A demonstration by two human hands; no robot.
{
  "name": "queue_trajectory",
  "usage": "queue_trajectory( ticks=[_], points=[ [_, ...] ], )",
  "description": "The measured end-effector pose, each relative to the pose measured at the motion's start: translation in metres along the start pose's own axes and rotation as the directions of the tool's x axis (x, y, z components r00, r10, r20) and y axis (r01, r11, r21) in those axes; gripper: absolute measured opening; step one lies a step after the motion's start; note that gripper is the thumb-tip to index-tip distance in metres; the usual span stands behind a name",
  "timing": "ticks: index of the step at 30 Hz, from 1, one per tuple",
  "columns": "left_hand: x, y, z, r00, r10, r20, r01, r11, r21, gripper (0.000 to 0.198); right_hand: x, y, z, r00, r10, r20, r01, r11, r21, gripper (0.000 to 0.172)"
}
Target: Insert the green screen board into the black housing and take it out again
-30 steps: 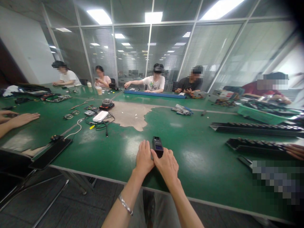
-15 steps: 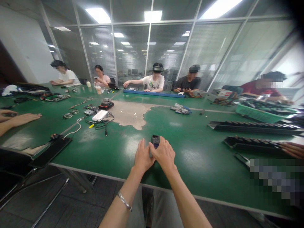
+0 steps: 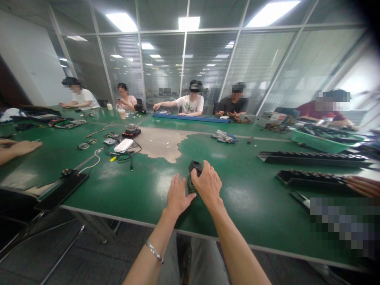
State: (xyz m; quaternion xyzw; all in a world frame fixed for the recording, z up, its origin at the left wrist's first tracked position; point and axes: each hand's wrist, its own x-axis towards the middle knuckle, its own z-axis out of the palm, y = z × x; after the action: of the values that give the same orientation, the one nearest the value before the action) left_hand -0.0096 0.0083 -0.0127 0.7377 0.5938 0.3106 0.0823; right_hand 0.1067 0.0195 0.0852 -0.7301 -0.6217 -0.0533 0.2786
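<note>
A small black, box-like device [image 3: 194,166] stands at a tilt on the green table, just in front of me. Its near side looks dark green, but the details are too small to make out. My right hand [image 3: 208,184] is closed around the device from the right, with the thumb across its near face. To the left of it is my left hand [image 3: 177,194], fingers stretched out and thumb spread toward the device's lower end. Whether the left thumb touches the device, I cannot tell.
White power bank-like block [image 3: 124,145] with cables lies left of centre. Grey gloves [image 3: 224,136] lie beyond my hands. Long black trays [image 3: 311,178] and a green basket [image 3: 326,142] stand at right. Several co-workers sit around the table; a co-worker's hand [image 3: 26,150] rests at left.
The device has risen and shifted slightly forward with my right hand, so more of its side shows. My left hand has opened away from it, the thumb now spread.
</note>
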Motion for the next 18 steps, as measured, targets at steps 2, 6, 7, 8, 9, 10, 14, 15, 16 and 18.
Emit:
queue_trajectory(
  ticks=[2,6,7,8,9,10,14,15,16,18],
  points=[
    [0.000,0.000,0.000,1.000,-0.003,0.007,0.003,1.000,0.013,0.068,0.007,0.011,-0.003,0.999,0.025,-0.035,-0.024,0.999,0.041,0.057],
    [-0.001,0.002,-0.002,1.000,-0.004,0.005,0.004,1.000,0.016,0.061,0.009,0.043,0.000,0.992,0.079,-0.097,-0.075,0.996,0.036,0.060],
    [-0.002,0.002,-0.002,1.000,-0.003,0.002,0.003,1.000,0.015,0.059,0.007,0.050,0.002,0.992,0.080,-0.093,-0.078,0.997,0.025,0.061],
    [-0.002,0.003,-0.002,1.000,-0.002,-0.001,0.002,1.000,0.014,0.057,0.005,0.057,0.005,0.993,0.084,-0.084,-0.083,0.996,0.015,0.061],
    [-0.002,0.003,-0.003,1.000,-0.001,-0.003,0.001,1.000,0.012,0.055,0.001,0.062,0.008,0.994,0.082,-0.072,-0.082,0.997,0.005,0.061],
    [-0.002,0.003,-0.003,1.000,0.001,-0.002,-0.001,1.000,0.010,0.052,-0.002,0.067,0.011,0.995,0.078,-0.060,-0.079,0.997,-0.004,0.061],
    [-0.001,0.005,-0.006,1.000,0.005,0.014,-0.005,1.000,0.004,0.045,-0.014,0.075,0.022,0.998,0.053,-0.043,-0.055,0.997,-0.060,0.060],
    [-0.001,0.005,-0.006,1.000,0.003,0.018,-0.003,1.000,0.005,0.044,-0.016,0.075,0.023,0.998,0.044,-0.044,-0.047,0.996,-0.078,0.060],
    [-0.001,0.006,-0.007,1.000,0.001,0.020,-0.001,1.000,0.006,0.043,-0.017,0.076,0.024,0.998,0.035,-0.045,-0.039,0.995,-0.092,0.060],
    [-0.001,0.007,-0.008,1.000,-0.001,0.023,0.001,1.000,0.006,0.042,-0.019,0.076,0.026,0.999,0.018,-0.045,-0.023,0.993,-0.113,0.061]
  ],
)
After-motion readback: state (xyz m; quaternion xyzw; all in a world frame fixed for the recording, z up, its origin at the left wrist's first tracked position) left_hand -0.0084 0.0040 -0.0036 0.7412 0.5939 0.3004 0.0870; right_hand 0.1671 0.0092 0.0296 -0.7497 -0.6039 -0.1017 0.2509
